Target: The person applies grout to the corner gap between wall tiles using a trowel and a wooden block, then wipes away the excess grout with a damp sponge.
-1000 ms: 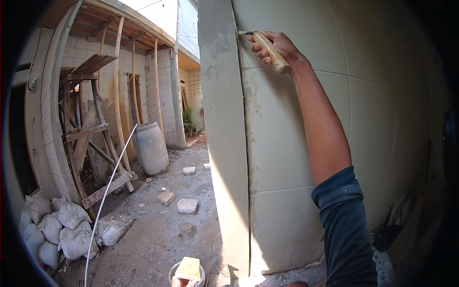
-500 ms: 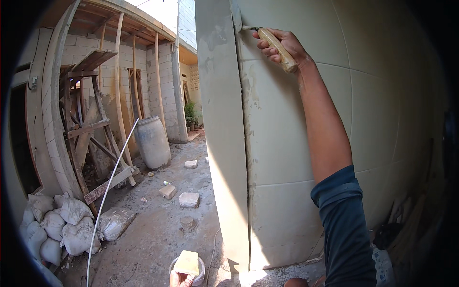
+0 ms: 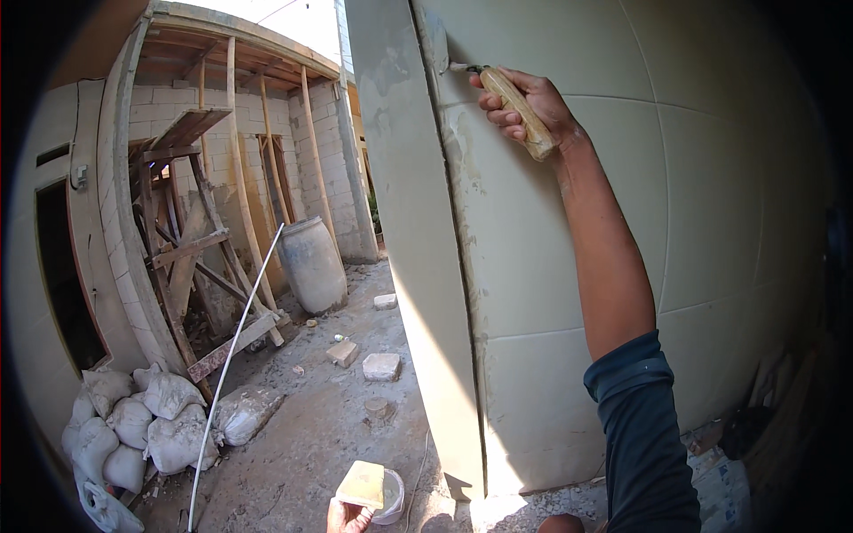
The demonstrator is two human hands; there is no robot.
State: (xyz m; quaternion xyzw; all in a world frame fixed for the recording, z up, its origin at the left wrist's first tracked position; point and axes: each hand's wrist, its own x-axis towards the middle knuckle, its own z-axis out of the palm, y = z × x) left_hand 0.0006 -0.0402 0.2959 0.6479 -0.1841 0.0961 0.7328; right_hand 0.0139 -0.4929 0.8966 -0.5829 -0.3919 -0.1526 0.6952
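My right hand (image 3: 524, 102) is raised high against a pale tiled wall (image 3: 569, 258) and grips the wooden handle of a trowel (image 3: 518, 111). Its metal tip touches the grouted corner joint (image 3: 444, 67) where two wall faces meet. My left hand (image 3: 348, 515) shows only at the bottom edge and holds up a small flat yellowish board (image 3: 362, 484) over a small white bucket (image 3: 391, 497) standing on the ground.
Dirt ground with loose bricks (image 3: 382, 366) lies left of the wall. A grey barrel (image 3: 313, 265), wooden scaffolding (image 3: 191, 258), a leaning white pipe (image 3: 233, 364) and stacked white sacks (image 3: 142, 417) stand at the left. Debris lies at the wall's foot on the right.
My right hand with the trowel has shifted slightly along the corner joint near the top. The view has tilted a little, and the board at the bottom stays in place.
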